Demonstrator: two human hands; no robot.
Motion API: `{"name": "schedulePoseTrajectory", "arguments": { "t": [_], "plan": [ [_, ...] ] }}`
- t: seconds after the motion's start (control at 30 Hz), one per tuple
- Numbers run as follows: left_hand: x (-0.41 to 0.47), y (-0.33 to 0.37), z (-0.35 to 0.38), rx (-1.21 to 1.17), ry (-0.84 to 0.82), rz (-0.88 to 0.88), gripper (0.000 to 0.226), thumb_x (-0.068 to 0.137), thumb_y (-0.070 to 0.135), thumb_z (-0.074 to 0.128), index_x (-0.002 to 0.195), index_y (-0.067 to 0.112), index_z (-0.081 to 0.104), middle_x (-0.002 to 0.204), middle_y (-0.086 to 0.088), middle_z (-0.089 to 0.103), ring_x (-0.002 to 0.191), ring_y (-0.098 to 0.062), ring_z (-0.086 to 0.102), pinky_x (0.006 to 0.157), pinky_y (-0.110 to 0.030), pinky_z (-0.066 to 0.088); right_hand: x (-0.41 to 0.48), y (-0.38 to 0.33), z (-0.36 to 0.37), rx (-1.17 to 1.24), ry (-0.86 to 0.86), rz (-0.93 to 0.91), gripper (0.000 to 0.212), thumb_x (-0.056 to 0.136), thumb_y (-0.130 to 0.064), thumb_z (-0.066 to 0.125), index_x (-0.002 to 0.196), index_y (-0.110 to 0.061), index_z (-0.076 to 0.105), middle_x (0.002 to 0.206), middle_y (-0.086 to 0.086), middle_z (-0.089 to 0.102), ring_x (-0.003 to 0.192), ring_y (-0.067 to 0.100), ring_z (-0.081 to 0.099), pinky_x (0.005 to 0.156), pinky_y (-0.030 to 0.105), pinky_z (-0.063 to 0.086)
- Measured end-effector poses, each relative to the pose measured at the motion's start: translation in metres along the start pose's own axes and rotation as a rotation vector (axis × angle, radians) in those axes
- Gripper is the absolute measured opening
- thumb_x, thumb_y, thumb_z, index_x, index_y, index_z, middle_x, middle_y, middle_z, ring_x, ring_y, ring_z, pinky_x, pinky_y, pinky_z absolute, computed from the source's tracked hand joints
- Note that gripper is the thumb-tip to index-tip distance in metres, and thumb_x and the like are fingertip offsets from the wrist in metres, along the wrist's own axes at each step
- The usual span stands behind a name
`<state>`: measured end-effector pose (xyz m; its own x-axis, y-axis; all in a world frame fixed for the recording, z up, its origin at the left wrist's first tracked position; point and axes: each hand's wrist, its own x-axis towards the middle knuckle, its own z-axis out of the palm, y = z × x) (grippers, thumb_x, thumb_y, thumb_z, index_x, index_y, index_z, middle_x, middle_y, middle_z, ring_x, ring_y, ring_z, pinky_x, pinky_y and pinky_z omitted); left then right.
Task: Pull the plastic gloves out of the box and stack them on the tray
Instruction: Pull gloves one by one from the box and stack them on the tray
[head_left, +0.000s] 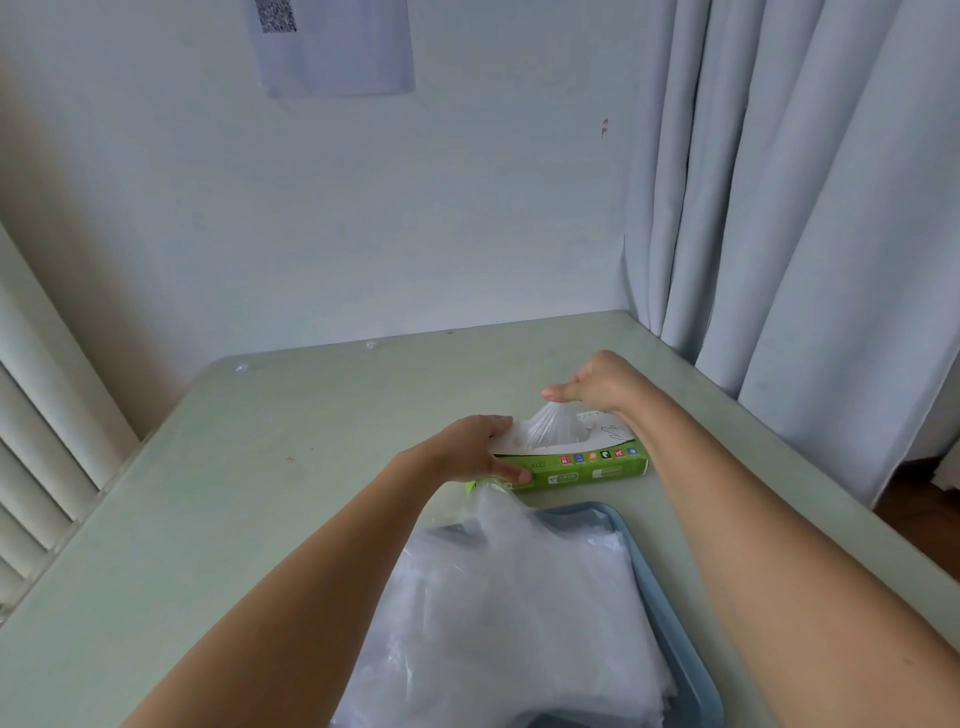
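A green and white glove box (592, 470) lies flat on the pale green table, just beyond the tray. My left hand (470, 449) grips the box's left end, thumb on its front face. My right hand (597, 384) hovers above the box's top slot, fingers pinched on a clear plastic glove (553, 428) that rises out of the slot in a cone. A blue tray (670, 613) sits near me, holding a loose pile of clear plastic gloves (509, 613) that spills over the tray's far left rim.
The table (260, 493) meets a white wall at the back. Grey curtains (805, 208) hang at the right, past the table edge. A slatted white shutter (36, 441) runs along the left. A paper sheet (332, 47) is stuck on the wall.
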<state>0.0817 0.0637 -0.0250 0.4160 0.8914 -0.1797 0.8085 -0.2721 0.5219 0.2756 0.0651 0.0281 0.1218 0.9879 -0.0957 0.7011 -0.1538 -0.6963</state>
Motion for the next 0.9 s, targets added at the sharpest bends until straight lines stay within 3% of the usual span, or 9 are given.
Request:
{"name": "schedulePoseTrajectory", "arguments": {
  "t": [0.1, 0.27, 0.33, 0.4, 0.47, 0.53, 0.6, 0.73, 0.9],
  "plan": [
    [0.001, -0.001, 0.001, -0.009, 0.003, 0.002, 0.095, 0.073, 0.044, 0.078, 0.15, 0.017, 0.029, 0.15, 0.003, 0.038, 0.136, -0.018, 0.037, 0.113, -0.031, 0.029, 0.006, 0.011, 0.012, 0.239, 0.073, -0.004, 0.051, 0.077, -0.038, 0.077, 0.106, 0.002, 0.068, 0.115, 0.015, 0.067, 0.107, 0.025, 0.062, 0.081, 0.025, 0.043],
    [0.002, -0.001, 0.002, -0.002, 0.003, -0.003, 0.096, 0.073, 0.046, 0.078, 0.15, 0.017, 0.028, 0.152, 0.004, 0.035, 0.138, -0.018, 0.034, 0.115, -0.034, 0.027, 0.012, 0.017, 0.027, 0.379, 0.171, -0.087, 0.034, 0.078, -0.032, 0.077, 0.084, 0.0, 0.068, 0.079, 0.004, 0.067, 0.08, 0.019, 0.062, 0.059, 0.021, 0.044],
    [0.002, -0.003, 0.003, -0.015, 0.01, 0.003, 0.096, 0.073, 0.045, 0.078, 0.15, 0.017, 0.028, 0.152, 0.004, 0.034, 0.138, -0.018, 0.034, 0.115, -0.034, 0.027, 0.01, 0.015, 0.023, 0.364, 0.107, -0.197, 0.026, 0.078, -0.031, 0.077, 0.086, -0.009, 0.066, 0.079, -0.004, 0.062, 0.077, 0.01, 0.056, 0.065, 0.022, 0.042],
    [0.003, -0.003, 0.003, -0.018, 0.009, 0.007, 0.095, 0.074, 0.044, 0.077, 0.15, 0.016, 0.027, 0.152, 0.003, 0.034, 0.138, -0.018, 0.034, 0.114, -0.032, 0.027, 0.004, 0.014, 0.017, 0.162, -0.079, -0.37, 0.028, 0.072, -0.031, 0.081, 0.094, -0.02, 0.067, 0.098, -0.01, 0.061, 0.091, 0.005, 0.054, 0.077, 0.021, 0.043],
    [0.004, -0.003, 0.002, -0.009, 0.011, 0.009, 0.094, 0.075, 0.044, 0.077, 0.15, 0.016, 0.028, 0.151, 0.003, 0.037, 0.136, -0.019, 0.037, 0.113, -0.032, 0.03, -0.001, 0.011, 0.014, -0.198, -0.177, -0.501, 0.025, 0.072, -0.027, 0.082, 0.095, -0.024, 0.072, 0.103, -0.011, 0.059, 0.098, 0.005, 0.054, 0.085, 0.023, 0.043],
    [0.005, -0.004, 0.002, 0.0, 0.008, 0.012, 0.092, 0.074, 0.045, 0.077, 0.148, 0.016, 0.031, 0.149, 0.003, 0.039, 0.134, -0.019, 0.04, 0.112, -0.033, 0.031, -0.004, 0.007, 0.011, -0.423, -0.129, -0.542, 0.008, 0.078, -0.023, 0.076, 0.084, -0.017, 0.074, 0.092, -0.008, 0.06, 0.091, 0.012, 0.058, 0.077, 0.024, 0.044],
    [0.005, -0.005, 0.003, -0.003, 0.005, 0.014, 0.091, 0.074, 0.046, 0.077, 0.147, 0.017, 0.033, 0.148, 0.003, 0.041, 0.133, -0.019, 0.041, 0.112, -0.035, 0.032, -0.005, 0.005, 0.011, -0.495, -0.067, -0.566, 0.008, 0.082, -0.022, 0.072, 0.079, -0.015, 0.072, 0.085, -0.009, 0.057, 0.086, 0.014, 0.057, 0.069, 0.023, 0.041],
    [0.003, -0.004, 0.003, -0.03, 0.005, 0.02, 0.092, 0.074, 0.045, 0.077, 0.148, 0.017, 0.031, 0.147, 0.004, 0.041, 0.134, -0.019, 0.04, 0.112, -0.035, 0.032, -0.002, 0.01, 0.009, -0.265, -0.001, -0.633, 0.011, 0.079, -0.02, 0.074, 0.071, -0.015, 0.068, 0.084, -0.006, 0.06, 0.086, 0.01, 0.055, 0.08, 0.027, 0.042],
    [0.001, -0.006, 0.003, -0.054, 0.002, 0.033, 0.094, 0.074, 0.044, 0.077, 0.15, 0.016, 0.028, 0.151, 0.005, 0.035, 0.139, -0.018, 0.033, 0.115, -0.034, 0.027, 0.002, 0.014, -0.011, 0.102, 0.171, -0.538, 0.005, 0.079, -0.008, 0.073, 0.076, -0.008, 0.069, 0.075, -0.005, 0.065, 0.066, -0.008, 0.056, 0.069, 0.009, 0.04]
  ]
}}
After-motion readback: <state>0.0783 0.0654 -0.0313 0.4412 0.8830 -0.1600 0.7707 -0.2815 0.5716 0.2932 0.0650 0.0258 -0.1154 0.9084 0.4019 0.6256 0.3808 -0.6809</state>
